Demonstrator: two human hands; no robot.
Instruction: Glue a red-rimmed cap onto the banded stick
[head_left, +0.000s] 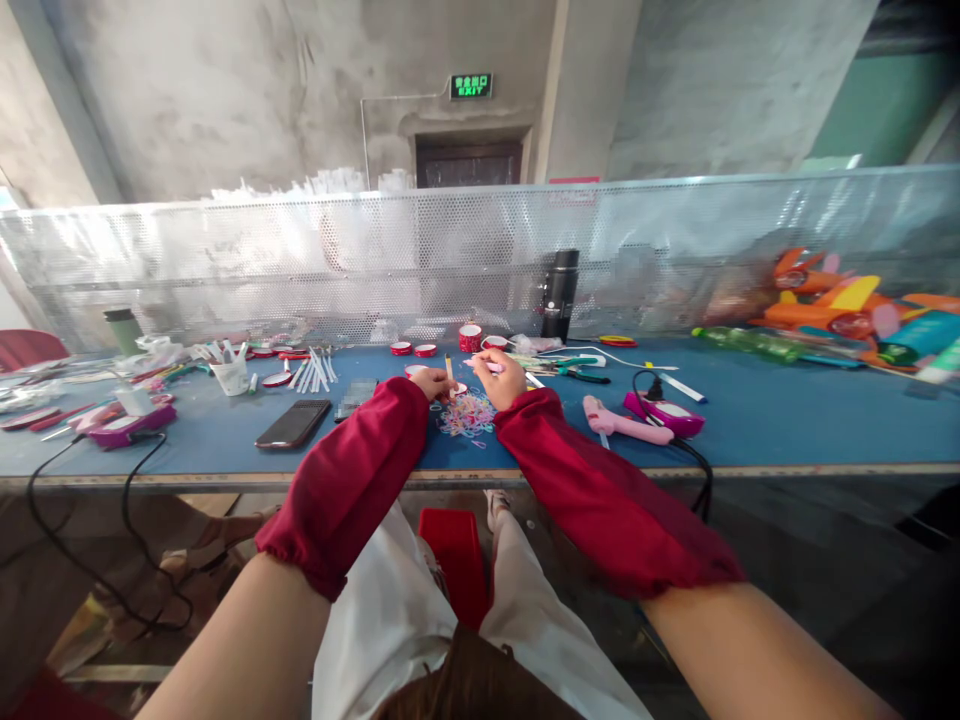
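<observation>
Both my hands are over the blue table, above a pile of small multicoloured pieces (466, 413). My left hand (433, 384) has its fingers closed at the pile's upper left, beside a thin upright tan stick (449, 366); what its fingertips hold is too small to make out. To the right, my right hand (501, 378) is closed on a pink pen-like tool (493, 367) that points left. Between the hands lies a small round red-rimmed piece, partly hidden. Red sleeves cover both forearms.
A phone (293, 424), a cup of white sticks (232, 376) and a purple device (127, 424) are on the left. On the right are a pink glue gun (626, 424), another purple device (665, 413) and pliers (585, 374). A black bottle (560, 296) stands behind.
</observation>
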